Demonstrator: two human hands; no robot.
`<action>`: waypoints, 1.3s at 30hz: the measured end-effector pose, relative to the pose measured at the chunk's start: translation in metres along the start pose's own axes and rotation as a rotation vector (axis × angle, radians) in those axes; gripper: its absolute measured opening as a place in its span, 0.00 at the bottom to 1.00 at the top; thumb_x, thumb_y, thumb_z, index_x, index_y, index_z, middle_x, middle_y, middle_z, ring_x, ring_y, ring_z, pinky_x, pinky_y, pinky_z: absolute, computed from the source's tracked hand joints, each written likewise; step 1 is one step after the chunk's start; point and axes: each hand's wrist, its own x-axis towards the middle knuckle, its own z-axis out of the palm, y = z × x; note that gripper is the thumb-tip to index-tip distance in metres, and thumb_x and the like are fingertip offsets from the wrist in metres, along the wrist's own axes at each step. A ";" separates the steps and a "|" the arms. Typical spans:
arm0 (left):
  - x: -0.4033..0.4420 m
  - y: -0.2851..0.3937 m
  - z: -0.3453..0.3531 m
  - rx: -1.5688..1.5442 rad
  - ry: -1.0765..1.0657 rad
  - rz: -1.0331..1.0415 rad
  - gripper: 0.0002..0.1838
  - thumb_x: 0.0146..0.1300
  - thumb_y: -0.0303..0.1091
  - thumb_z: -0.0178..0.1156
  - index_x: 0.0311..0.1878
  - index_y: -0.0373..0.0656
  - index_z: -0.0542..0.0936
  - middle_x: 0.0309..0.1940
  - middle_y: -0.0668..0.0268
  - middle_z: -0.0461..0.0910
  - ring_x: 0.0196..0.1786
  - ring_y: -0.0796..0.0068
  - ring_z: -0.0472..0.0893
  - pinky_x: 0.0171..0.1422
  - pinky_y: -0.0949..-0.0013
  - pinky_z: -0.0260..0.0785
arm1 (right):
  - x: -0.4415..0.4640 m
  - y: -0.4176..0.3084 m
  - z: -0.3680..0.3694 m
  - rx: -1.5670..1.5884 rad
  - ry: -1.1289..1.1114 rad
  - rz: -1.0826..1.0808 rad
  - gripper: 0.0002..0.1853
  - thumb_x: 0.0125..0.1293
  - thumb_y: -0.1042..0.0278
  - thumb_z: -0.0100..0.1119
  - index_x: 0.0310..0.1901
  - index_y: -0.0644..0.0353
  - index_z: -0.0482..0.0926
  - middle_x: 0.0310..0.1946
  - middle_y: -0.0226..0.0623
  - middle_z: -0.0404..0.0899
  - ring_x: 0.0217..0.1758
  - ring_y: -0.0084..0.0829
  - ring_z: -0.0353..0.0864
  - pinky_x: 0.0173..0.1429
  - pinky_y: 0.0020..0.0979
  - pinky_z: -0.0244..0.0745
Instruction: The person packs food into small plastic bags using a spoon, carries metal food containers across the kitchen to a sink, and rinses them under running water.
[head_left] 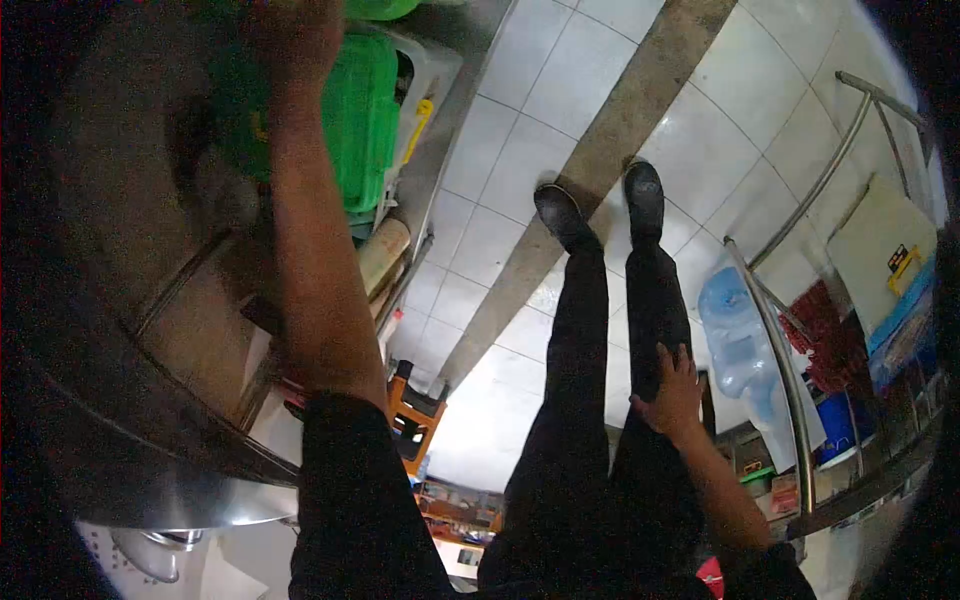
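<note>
My left arm reaches up along the left side of the head view, and my left hand (292, 35) is dark and blurred at the top edge, beside a green plastic container (362, 120). Its fingers cannot be made out. My right hand (675, 395) rests on the thigh of my dark trousers (575, 350), fingers spread, holding nothing. A yellow object (419, 130) lies at the right side of the green container.
Tiled floor (540, 110) lies under my dark shoes (645, 195). At right, a metal rail (780, 360) stands before a clear blue bottle (735, 325) and a blue container (838, 425). An orange stool (415, 415) stands lower left, near a metal surface (200, 500).
</note>
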 end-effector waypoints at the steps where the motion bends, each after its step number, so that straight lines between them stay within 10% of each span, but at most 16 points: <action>1: 0.015 0.011 0.017 0.097 0.019 -0.022 0.44 0.61 0.58 0.59 0.69 0.32 0.59 0.67 0.45 0.60 0.69 0.50 0.60 0.72 0.55 0.53 | -0.008 0.010 0.004 0.095 0.052 -0.032 0.48 0.47 0.48 0.72 0.68 0.57 0.61 0.68 0.57 0.58 0.71 0.54 0.58 0.70 0.53 0.59; 2: 0.029 0.013 0.036 0.196 0.039 -0.043 0.51 0.59 0.63 0.60 0.71 0.30 0.55 0.71 0.41 0.55 0.74 0.46 0.55 0.76 0.52 0.48 | -0.005 0.012 0.005 0.146 0.111 -0.040 0.45 0.48 0.49 0.72 0.66 0.58 0.64 0.66 0.56 0.61 0.70 0.54 0.60 0.69 0.51 0.61; 4: 0.042 -0.013 0.085 0.384 -0.254 0.339 0.29 0.72 0.52 0.47 0.65 0.38 0.66 0.60 0.42 0.67 0.61 0.41 0.67 0.67 0.52 0.60 | 0.014 0.011 0.009 0.255 0.246 -0.074 0.39 0.49 0.52 0.71 0.62 0.60 0.69 0.63 0.55 0.66 0.67 0.53 0.65 0.68 0.45 0.65; 7: 0.009 0.016 0.123 0.355 0.067 0.189 0.46 0.60 0.57 0.60 0.69 0.30 0.59 0.70 0.37 0.54 0.73 0.39 0.54 0.76 0.49 0.47 | 0.022 0.012 0.020 0.208 0.290 -0.154 0.32 0.50 0.55 0.69 0.56 0.63 0.74 0.58 0.53 0.71 0.62 0.52 0.70 0.67 0.43 0.66; 10: 0.004 0.012 0.121 0.330 0.034 0.088 0.34 0.69 0.45 0.52 0.70 0.31 0.60 0.70 0.43 0.58 0.72 0.46 0.59 0.76 0.55 0.50 | 0.015 0.015 0.021 0.191 0.217 -0.035 0.31 0.51 0.52 0.66 0.55 0.63 0.76 0.58 0.51 0.72 0.63 0.50 0.69 0.68 0.45 0.64; 12: 0.003 0.021 0.110 0.529 0.069 0.131 0.28 0.66 0.39 0.58 0.68 0.46 0.66 0.63 0.56 0.72 0.61 0.57 0.75 0.60 0.58 0.70 | 0.018 0.021 0.017 0.148 0.175 -0.023 0.30 0.51 0.50 0.65 0.53 0.63 0.77 0.58 0.51 0.72 0.65 0.49 0.67 0.69 0.45 0.63; 18: 0.019 0.038 0.059 0.608 -0.145 0.137 0.32 0.63 0.40 0.60 0.71 0.55 0.64 0.66 0.59 0.70 0.60 0.59 0.77 0.58 0.54 0.73 | 0.023 0.022 0.011 0.114 0.165 -0.067 0.29 0.51 0.50 0.63 0.49 0.64 0.80 0.58 0.50 0.72 0.64 0.50 0.67 0.69 0.46 0.63; 22: 0.041 0.071 -0.011 0.398 0.074 0.101 0.30 0.62 0.43 0.62 0.68 0.54 0.69 0.61 0.56 0.75 0.58 0.56 0.79 0.59 0.57 0.72 | 0.025 0.030 0.027 0.129 0.220 -0.085 0.27 0.52 0.50 0.62 0.47 0.64 0.80 0.56 0.49 0.73 0.64 0.48 0.67 0.67 0.47 0.63; 30: 0.062 -0.075 -0.023 -0.394 -0.049 -0.171 0.24 0.69 0.45 0.57 0.62 0.39 0.74 0.53 0.62 0.79 0.56 0.66 0.78 0.63 0.65 0.68 | 0.027 0.022 0.022 -0.041 0.143 -0.102 0.29 0.53 0.48 0.59 0.51 0.61 0.81 0.55 0.49 0.74 0.65 0.49 0.67 0.66 0.48 0.64; 39: 0.003 -0.080 -0.025 -0.310 0.065 -0.337 0.27 0.65 0.43 0.60 0.64 0.40 0.72 0.58 0.59 0.75 0.61 0.61 0.73 0.67 0.59 0.62 | 0.013 -0.005 -0.032 -0.093 -0.009 -0.032 0.31 0.54 0.45 0.59 0.52 0.63 0.79 0.59 0.48 0.72 0.63 0.48 0.68 0.68 0.46 0.64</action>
